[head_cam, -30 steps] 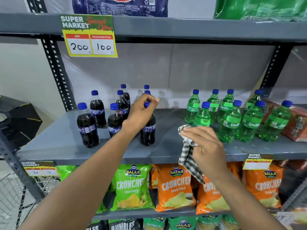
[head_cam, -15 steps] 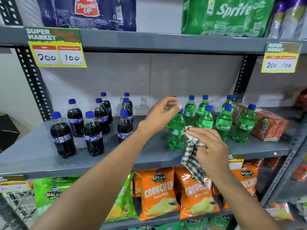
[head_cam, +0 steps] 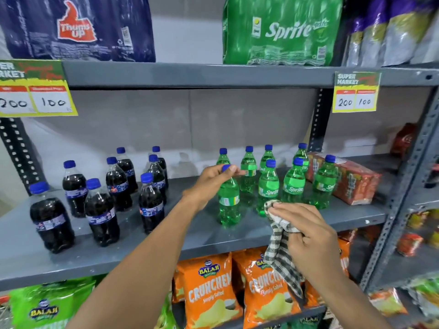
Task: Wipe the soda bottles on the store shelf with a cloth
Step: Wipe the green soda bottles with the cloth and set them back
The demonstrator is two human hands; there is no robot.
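My left hand pinches the blue cap of a green Sprite bottle that stands upright near the front of the grey middle shelf. My right hand grips a black-and-white checked cloth, which hangs down just right of that bottle without touching it. Several more green Sprite bottles stand behind and to the right. Several dark cola bottles with blue caps stand on the left half of the shelf.
A red carton lies at the shelf's right end. Shrink-wrapped Thums Up and Sprite packs sit on the upper shelf. Orange and green chip bags fill the shelf below. A steel upright stands at right.
My left hand let go of a cola bottle's cap, moved right and took hold of a Sprite bottle's cap. The view panned right and up. The cloth hand stayed close by.
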